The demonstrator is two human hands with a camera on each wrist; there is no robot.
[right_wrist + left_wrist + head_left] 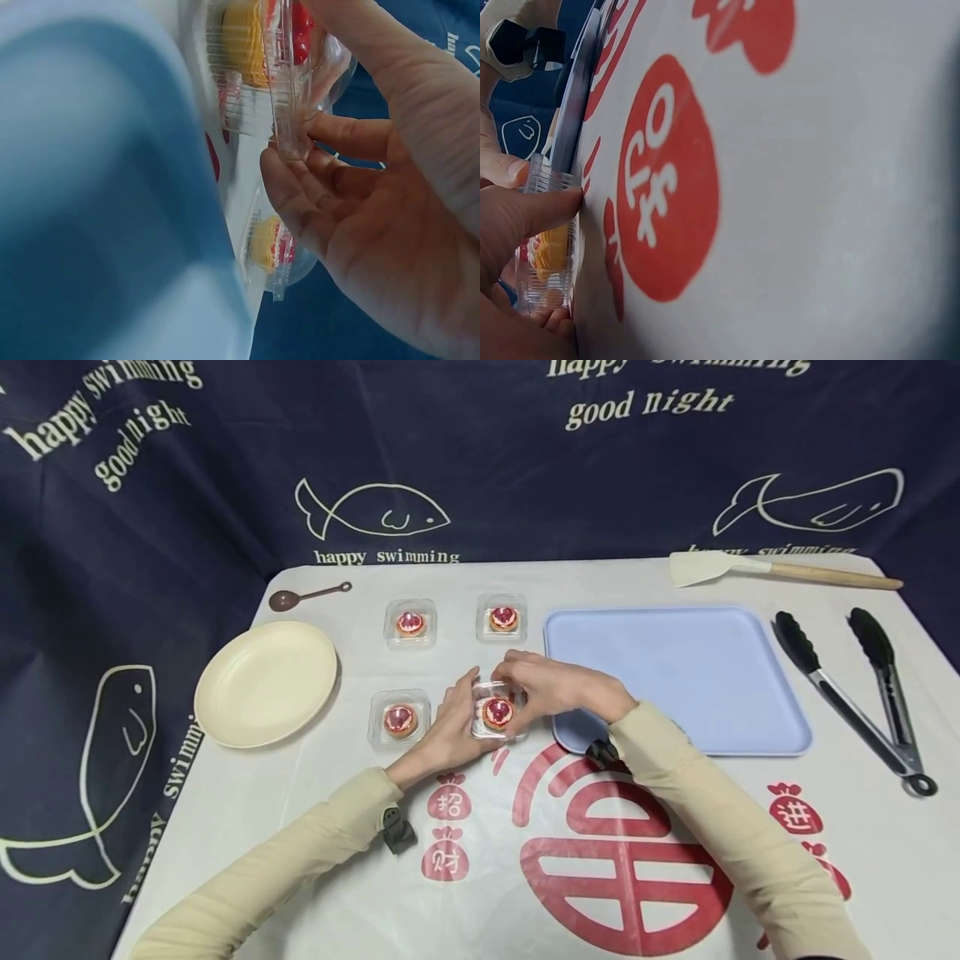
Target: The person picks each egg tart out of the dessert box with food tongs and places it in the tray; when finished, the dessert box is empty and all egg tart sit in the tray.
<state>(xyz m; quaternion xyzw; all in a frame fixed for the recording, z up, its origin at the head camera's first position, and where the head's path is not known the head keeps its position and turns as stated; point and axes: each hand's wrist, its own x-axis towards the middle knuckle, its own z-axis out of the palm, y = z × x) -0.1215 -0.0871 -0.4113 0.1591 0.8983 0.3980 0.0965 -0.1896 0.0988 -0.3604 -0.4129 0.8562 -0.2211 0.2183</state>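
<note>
A small clear plastic box (486, 692) with a red-topped tart (498, 713) inside stands on the table between the two hands. My left hand (452, 727) grips its left side, the thumb (555, 208) lying along the near wall and the fingertips on the far one. From the right, my right hand (558, 683) pinches the lid's rim at a corner, fingertips (283, 176) curled against the edge. The lid looks seated on the base. Three more boxed tarts, one at the back left (410, 624), one at the back (503, 618) and one at left (401, 721), sit nearby.
To the right lies a light blue tray (675, 685), under the right forearm at its near corner. Black-tipped tongs (862, 718) lie spread beyond it, with a spatula (780, 570) behind. At left are a cream plate (266, 685) and a brown spoon (307, 597).
</note>
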